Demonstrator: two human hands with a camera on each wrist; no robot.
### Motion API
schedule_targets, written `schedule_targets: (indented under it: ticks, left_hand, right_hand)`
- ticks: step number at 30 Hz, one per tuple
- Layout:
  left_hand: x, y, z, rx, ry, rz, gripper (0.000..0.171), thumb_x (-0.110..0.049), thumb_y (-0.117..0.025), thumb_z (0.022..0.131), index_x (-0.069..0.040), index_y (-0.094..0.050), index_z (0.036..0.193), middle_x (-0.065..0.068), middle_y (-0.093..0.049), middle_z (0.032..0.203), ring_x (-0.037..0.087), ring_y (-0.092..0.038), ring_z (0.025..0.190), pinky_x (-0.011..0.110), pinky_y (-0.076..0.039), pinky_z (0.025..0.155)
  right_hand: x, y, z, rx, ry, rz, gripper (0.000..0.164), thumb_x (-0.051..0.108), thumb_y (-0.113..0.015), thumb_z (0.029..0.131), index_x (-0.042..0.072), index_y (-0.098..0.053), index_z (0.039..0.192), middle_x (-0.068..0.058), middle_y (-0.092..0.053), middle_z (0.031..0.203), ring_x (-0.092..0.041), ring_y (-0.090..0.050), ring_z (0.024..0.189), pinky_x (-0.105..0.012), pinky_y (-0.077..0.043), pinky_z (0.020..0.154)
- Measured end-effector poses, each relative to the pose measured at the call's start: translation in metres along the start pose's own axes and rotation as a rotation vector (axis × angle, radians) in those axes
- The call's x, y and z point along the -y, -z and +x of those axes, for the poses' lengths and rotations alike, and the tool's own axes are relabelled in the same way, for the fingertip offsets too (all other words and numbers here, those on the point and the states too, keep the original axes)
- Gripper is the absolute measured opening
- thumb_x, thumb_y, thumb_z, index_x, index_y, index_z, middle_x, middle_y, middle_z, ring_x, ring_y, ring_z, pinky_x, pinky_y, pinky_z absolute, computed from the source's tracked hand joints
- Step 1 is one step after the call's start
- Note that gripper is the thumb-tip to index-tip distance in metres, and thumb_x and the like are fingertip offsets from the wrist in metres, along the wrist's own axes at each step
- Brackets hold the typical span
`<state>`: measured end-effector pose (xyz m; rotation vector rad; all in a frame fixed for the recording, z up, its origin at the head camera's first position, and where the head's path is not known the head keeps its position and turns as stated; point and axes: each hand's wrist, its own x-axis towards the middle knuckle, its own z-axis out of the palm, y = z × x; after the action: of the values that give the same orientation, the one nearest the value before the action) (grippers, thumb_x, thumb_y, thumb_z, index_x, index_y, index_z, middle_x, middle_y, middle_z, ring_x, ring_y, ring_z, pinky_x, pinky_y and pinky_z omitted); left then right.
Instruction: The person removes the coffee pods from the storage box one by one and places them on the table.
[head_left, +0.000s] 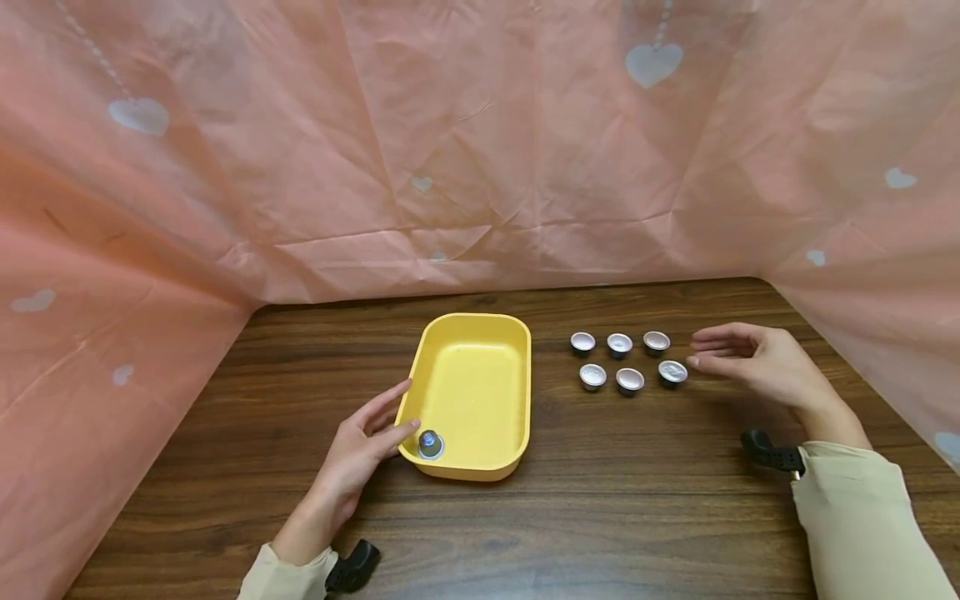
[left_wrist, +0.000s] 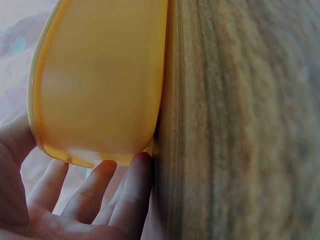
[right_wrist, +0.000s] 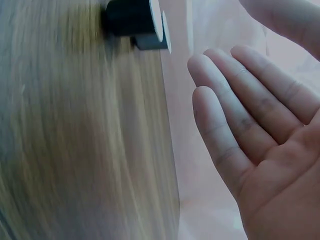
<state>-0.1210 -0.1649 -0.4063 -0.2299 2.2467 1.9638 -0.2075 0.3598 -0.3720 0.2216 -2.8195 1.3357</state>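
Note:
My left hand (head_left: 356,454) holds a yellow plastic container (head_left: 527,392) at its near-left side, the thumb over the rim. In the left wrist view, fingers (left_wrist: 131,195) touch the container's outer wall (left_wrist: 100,90). A single coffee capsule (head_left: 430,444) with a bluish top stands in the container's near-left corner. Right of the container, several more capsules (head_left: 630,381) stand foil side up in two rows of three. Just right of the nearest-right capsule (head_left: 672,372) is my right hand (head_left: 765,367), fingers extended and holding nothing. Dark capsule sides (right_wrist: 131,19) show in the right wrist view.
Everything stands on a dark wood-grain table (head_left: 600,500). Pink sheeting (head_left: 480,167) with white hearts rises behind the table and at both sides. A black wrist mount (head_left: 352,567) sits on the left wrist, another (head_left: 772,454) on the right.

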Motion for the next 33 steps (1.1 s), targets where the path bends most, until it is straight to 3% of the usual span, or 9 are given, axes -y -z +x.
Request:
schedule_targets:
  ticks: [6, 11, 20, 27, 33]
  left_hand:
    - [-0.001, 0.001, -0.001, -0.006, -0.01, 0.012, 0.062, -0.022, -0.081, 0.099, -0.031, -0.058, 0.156, 0.012, -0.06, 0.158, 0.016, -0.066, 0.128, 0.022, -0.059, 0.088]
    - [-0.001, 0.001, -0.002, -0.002, -0.02, 0.018, 0.063, -0.024, -0.081, 0.098, -0.031, -0.058, 0.156, 0.012, -0.059, 0.159, 0.016, -0.065, 0.129, 0.021, -0.058, 0.089]
    - [0.0, -0.003, -0.003, -0.006, -0.016, -0.005, 0.062, -0.022, -0.082, 0.097, -0.032, -0.059, 0.154, 0.01, -0.062, 0.156, 0.016, -0.067, 0.128, 0.022, -0.059, 0.091]
    - [0.001, -0.009, -0.005, -0.003, -0.013, -0.007, 0.062, -0.022, -0.082, 0.097, -0.031, -0.06, 0.155, 0.012, -0.062, 0.156, 0.018, -0.066, 0.129, 0.023, -0.057, 0.088]
    - [-0.001, -0.009, -0.006, -0.009, -0.016, -0.007, 0.062, -0.021, -0.082, 0.097, -0.031, -0.061, 0.154, 0.012, -0.062, 0.155, 0.018, -0.066, 0.129, 0.023, -0.057, 0.089]
  right_hand:
    - [0.02, -0.013, 0.005, 0.001, 0.037, 0.071, 0.047, 0.025, -0.082, 0.098, -0.002, -0.069, 0.134, 0.022, -0.079, 0.102, 0.009, -0.072, 0.093, -0.014, -0.056, 0.078]
    - [0.048, -0.038, 0.019, 0.024, 0.045, 0.12, 0.047, 0.028, -0.083, 0.097, 0.001, -0.07, 0.134, 0.018, -0.08, 0.105, 0.008, -0.072, 0.095, -0.014, -0.055, 0.08]
    - [0.1, -0.094, 0.046, 0.11, 0.105, 0.232, 0.04, 0.021, -0.083, 0.096, 0.002, -0.073, 0.129, -0.016, -0.08, 0.122, 0.002, -0.074, 0.095, -0.016, -0.057, 0.085]
    - [0.116, -0.116, 0.052, 0.147, 0.122, 0.3, 0.037, 0.014, -0.082, 0.095, -0.002, -0.073, 0.128, -0.022, -0.079, 0.123, -0.002, -0.076, 0.096, -0.019, -0.058, 0.085]
    - [0.124, -0.127, 0.056, 0.161, 0.148, 0.303, 0.037, 0.015, -0.083, 0.095, -0.001, -0.074, 0.127, -0.018, -0.08, 0.119, -0.004, -0.076, 0.095, -0.019, -0.059, 0.086]
